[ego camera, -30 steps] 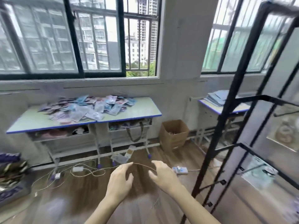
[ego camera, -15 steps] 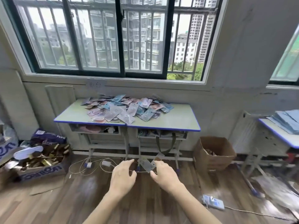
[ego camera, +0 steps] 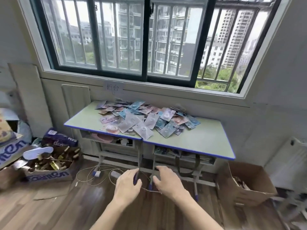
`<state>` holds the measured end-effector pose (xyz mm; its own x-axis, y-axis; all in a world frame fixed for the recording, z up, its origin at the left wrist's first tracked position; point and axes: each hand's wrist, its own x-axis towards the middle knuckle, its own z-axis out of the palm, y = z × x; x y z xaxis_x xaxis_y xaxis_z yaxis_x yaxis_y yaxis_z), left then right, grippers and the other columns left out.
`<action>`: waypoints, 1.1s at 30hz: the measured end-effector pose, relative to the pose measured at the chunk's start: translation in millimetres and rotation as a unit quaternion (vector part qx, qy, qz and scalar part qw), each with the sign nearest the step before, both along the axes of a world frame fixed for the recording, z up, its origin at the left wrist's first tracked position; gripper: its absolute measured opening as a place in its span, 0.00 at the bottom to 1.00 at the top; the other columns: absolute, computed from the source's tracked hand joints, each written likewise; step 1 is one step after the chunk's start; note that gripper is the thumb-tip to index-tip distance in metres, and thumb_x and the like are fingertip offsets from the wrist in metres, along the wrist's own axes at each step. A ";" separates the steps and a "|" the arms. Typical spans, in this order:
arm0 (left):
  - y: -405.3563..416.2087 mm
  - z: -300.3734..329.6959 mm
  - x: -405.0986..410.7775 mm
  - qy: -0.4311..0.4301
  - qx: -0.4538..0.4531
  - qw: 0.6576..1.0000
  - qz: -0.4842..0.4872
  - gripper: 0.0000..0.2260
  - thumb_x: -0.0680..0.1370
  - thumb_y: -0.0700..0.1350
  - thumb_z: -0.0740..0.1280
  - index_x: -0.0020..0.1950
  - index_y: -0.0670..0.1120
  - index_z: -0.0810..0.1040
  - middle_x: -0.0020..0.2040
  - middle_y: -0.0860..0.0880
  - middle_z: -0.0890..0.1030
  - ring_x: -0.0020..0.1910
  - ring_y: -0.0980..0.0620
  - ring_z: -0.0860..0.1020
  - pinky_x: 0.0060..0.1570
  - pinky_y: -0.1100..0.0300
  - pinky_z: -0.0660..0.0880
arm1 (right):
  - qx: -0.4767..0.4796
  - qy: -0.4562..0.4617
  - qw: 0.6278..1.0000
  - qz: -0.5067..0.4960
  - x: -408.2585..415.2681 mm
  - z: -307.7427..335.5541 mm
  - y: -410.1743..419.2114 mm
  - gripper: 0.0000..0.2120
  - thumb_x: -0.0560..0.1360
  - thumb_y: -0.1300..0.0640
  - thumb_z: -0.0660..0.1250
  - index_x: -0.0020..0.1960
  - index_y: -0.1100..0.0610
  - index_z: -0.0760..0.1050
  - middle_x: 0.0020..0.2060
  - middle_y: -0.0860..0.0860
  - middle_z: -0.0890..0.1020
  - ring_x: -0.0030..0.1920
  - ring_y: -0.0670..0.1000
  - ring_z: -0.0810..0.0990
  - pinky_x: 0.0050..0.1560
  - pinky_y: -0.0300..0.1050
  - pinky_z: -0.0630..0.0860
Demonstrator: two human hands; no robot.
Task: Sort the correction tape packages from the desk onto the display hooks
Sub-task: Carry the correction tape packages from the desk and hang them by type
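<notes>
A heap of correction tape packages (ego camera: 144, 120), pink, blue and grey, lies on the pale green desk (ego camera: 204, 140) under the window. My left hand (ego camera: 127, 183) and my right hand (ego camera: 167, 180) hang side by side in front of me, well short of the desk and below its edge. Both have loosely curled fingers and hold nothing. The display hooks are out of view.
Open cardboard boxes (ego camera: 48, 165) full of small items stand on the floor at the left. Another brown box (ego camera: 244, 183) stands right of the desk. Cables and a charger (ego camera: 98, 174) lie on the wood floor under the desk. A white radiator (ego camera: 292, 161) is at the far right.
My view has swung left from the black display rack and closed in on the desk, which is now nearer and centred. My hands stay together, holding nothing.
</notes>
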<state>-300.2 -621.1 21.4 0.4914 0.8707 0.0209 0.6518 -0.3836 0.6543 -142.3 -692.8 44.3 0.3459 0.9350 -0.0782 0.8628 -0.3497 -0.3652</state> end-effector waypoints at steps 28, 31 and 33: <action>364.5 8.8 227.2 0.037 -0.043 0.997 -0.056 0.24 0.76 0.50 0.64 0.72 0.47 0.71 0.69 0.47 0.75 0.69 0.47 0.71 0.67 0.56 0.66 | -0.049 0.037 0.991 -0.121 230.2 -13.9 360.6 0.16 0.79 0.52 0.57 0.62 0.61 0.69 0.61 0.59 0.74 0.61 0.59 0.73 0.55 0.49 0.70; 396.4 8.7 270.1 0.030 -0.038 0.998 -0.049 0.22 0.78 0.51 0.65 0.72 0.49 0.71 0.68 0.48 0.76 0.67 0.47 0.73 0.64 0.54 0.69 | -0.045 0.067 0.982 -0.169 279.2 -15.7 387.9 0.14 0.79 0.55 0.57 0.60 0.62 0.70 0.60 0.59 0.75 0.60 0.59 0.75 0.54 0.49 0.71; 412.9 7.5 295.3 0.029 -0.044 0.998 -0.045 0.23 0.78 0.50 0.65 0.73 0.49 0.70 0.69 0.48 0.75 0.67 0.47 0.73 0.66 0.53 0.68 | -0.042 0.080 0.976 -0.200 310.2 -18.2 403.8 0.12 0.78 0.58 0.57 0.57 0.64 0.71 0.58 0.61 0.76 0.58 0.60 0.76 0.51 0.48 0.71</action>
<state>-4.9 -208.3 28.9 0.5655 0.8204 -0.0848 0.6555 -0.3847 0.6499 167.8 -289.0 26.1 0.6590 0.7157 -0.2312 0.5851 -0.6810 -0.4404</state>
